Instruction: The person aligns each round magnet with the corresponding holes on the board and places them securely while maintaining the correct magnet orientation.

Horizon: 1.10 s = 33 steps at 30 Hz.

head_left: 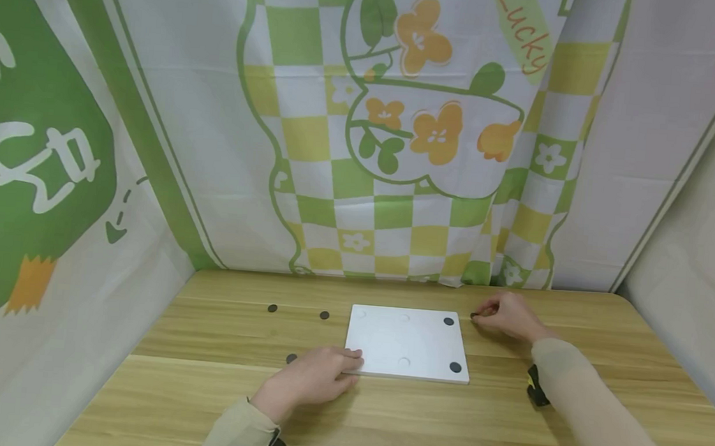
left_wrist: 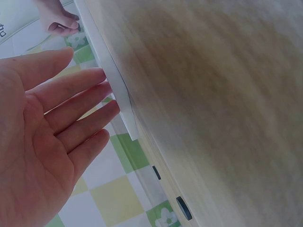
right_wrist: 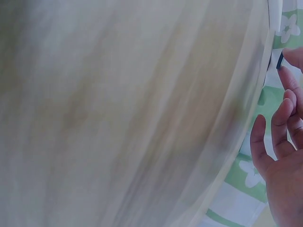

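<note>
A light, steady pinch on the rim should suit the thin disc (head_left: 473, 316), with the board (head_left: 386, 339) kept from skidding on the counter (head_left: 417, 431). The right hand (head_left: 510, 315) has that disc between thumb and finger, just right of the board's far right corner. The left hand (head_left: 314, 377), well apart from it, lies with extended fingers touching the board's near left corner.

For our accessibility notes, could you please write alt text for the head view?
The right hand pinches a dark disc just right of a white board on a wooden table; the left hand rests on the board's near left corner. Two discs are on the board, three more to its left.
</note>
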Tool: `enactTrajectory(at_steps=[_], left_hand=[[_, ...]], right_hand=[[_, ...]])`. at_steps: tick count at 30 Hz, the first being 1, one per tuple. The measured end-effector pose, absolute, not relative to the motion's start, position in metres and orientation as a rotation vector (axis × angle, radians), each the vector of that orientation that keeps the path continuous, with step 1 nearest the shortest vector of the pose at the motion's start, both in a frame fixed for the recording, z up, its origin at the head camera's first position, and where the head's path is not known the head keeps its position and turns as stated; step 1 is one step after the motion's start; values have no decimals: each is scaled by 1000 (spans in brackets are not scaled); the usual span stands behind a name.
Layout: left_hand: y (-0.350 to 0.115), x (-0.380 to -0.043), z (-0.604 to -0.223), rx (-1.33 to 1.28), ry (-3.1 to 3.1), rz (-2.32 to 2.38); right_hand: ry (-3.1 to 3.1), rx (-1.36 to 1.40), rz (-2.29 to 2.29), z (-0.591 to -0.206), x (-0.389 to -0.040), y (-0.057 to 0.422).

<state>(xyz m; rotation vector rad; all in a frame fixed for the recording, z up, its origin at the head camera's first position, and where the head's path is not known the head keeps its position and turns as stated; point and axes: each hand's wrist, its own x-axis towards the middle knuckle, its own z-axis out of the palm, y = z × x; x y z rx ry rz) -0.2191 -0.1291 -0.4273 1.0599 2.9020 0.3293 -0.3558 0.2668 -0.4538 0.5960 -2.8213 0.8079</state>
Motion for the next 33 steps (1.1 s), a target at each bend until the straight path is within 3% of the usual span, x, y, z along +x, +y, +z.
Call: enactTrajectory(at_steps=[33], left_hand=[[-129,-220,-428,1069,2901,318]], right_hand=[[-2798,669,904,-448,-361,236]])
